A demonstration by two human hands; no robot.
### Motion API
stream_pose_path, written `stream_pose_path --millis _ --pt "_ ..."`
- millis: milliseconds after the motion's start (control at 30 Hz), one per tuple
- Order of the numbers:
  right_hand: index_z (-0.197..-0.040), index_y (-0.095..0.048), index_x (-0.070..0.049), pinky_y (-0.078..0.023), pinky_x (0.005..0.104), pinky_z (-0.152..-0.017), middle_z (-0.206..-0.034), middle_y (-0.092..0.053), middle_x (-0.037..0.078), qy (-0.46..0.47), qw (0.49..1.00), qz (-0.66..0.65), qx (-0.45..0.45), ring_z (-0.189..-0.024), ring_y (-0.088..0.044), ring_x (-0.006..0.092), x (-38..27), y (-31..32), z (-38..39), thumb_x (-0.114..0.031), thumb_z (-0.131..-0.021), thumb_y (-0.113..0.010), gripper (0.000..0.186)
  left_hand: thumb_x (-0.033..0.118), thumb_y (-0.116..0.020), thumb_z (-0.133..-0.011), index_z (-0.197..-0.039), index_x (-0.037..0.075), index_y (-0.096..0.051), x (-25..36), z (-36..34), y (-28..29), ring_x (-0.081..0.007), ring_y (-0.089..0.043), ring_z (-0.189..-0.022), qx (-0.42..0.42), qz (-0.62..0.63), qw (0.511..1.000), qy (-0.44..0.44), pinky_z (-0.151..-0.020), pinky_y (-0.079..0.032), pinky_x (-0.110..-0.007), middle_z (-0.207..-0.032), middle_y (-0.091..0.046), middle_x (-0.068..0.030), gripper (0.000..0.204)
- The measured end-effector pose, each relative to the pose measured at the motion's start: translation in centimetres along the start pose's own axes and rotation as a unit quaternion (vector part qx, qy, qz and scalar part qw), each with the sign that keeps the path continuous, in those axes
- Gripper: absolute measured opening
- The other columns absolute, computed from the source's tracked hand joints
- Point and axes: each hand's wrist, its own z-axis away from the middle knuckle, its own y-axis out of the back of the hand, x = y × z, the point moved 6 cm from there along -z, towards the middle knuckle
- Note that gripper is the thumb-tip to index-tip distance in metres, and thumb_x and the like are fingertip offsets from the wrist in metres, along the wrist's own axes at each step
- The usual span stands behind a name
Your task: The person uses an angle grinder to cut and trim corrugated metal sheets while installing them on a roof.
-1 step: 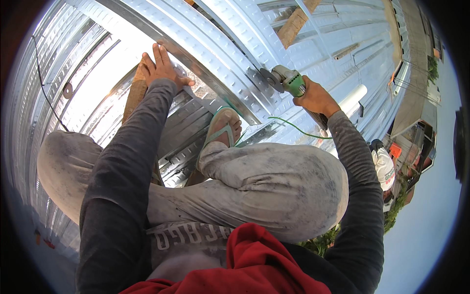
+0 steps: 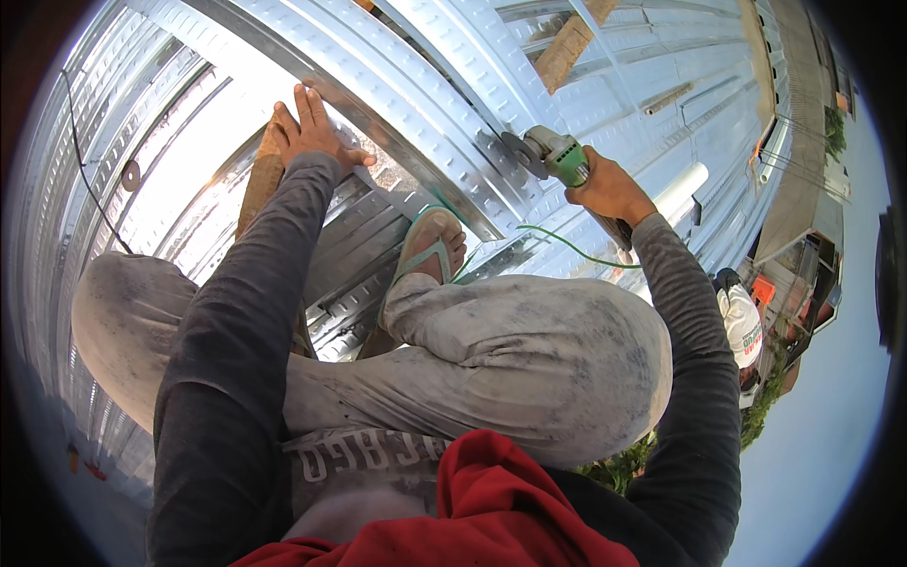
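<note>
In the head view, your right hand point(image 2: 612, 193) is wrapped around the green angle grinder point(image 2: 569, 163), ahead and to the right of your sandalled foot point(image 2: 436, 231). Its disc point(image 2: 521, 154) is at the ribbed metal sheeting point(image 2: 444, 106), though whether they touch is hard to tell. Your left hand point(image 2: 310, 134) has its fingers splayed and released, beside a wooden board point(image 2: 260, 184). A green cord point(image 2: 578, 244) curves nearer you than the grinder.
</note>
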Motion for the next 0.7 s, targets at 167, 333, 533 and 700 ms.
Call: stream_pose_path --millis 167,333,533,700 --pt "-0.122 -0.053 -0.001 -0.052 0.0463 -0.091 -0.107 -0.069 0.028 -0.01 1.0 -0.004 -0.003 -0.104 -0.067 0.0439 0.4 -0.2 0.2 -0.026 -0.07 -0.075 0.061 0.073 -0.083 -0.056 -0.16 0.004 -0.001 -0.1 -0.2 -0.1 -0.0428 0.001 -0.153 0.008 0.01 1.0 -0.004 -0.124 -0.01 -0.054 -0.169 0.004 -0.0123 0.15" --pt "-0.122 -0.053 -0.001 -0.052 0.0461 -0.092 -0.108 -0.069 0.028 -0.02 1.0 -0.004 -0.015 -0.105 -0.066 0.0438 0.0 0.0 0.8 -0.024 -0.071 -0.075 0.06 0.076 -0.083 -0.051 -0.161 0.005 -0.001 -0.3 -0.3 -0.2 -0.0426 0.003 -0.154 0.011 0.014 1.0 -0.007 -0.123 -0.01 -0.055 -0.169 0.004 -0.0132 0.154" --pt "-0.122 -0.051 -0.001 -0.052 0.047 -0.09 -0.104 -0.069 0.028 -0.02 0.999 0.01 -0.029 -0.102 -0.066 0.045 3.3 0.0 2.9 -0.023 -0.071 -0.073 0.06 0.064 -0.081 -0.068 -0.157 0.005 -0.022 -1.0 0.4 0.4 -0.043 -0.018 -0.149 0.123 0.058 0.99 -0.047 -0.121 -0.022 -0.054 -0.163 -0.02 -0.016 0.122" --pt "-0.121 -0.056 0.001 -0.053 0.0401 -0.083 -0.101 -0.07 0.019 -0.041 0.984 -0.162 0.06 -0.091 -0.069 0.0333 7.3 -0.3 7.0 -0.022 -0.07 -0.074 0.059 0.05 -0.074 -0.084 -0.138 0.009 -0.054 -0.2 -3.1 5.5 -0.0318 -0.037 -0.138 0.23 0.236 0.922 -0.203 -0.118 -0.027 -0.047 -0.143 -0.048 -0.0126 0.07"
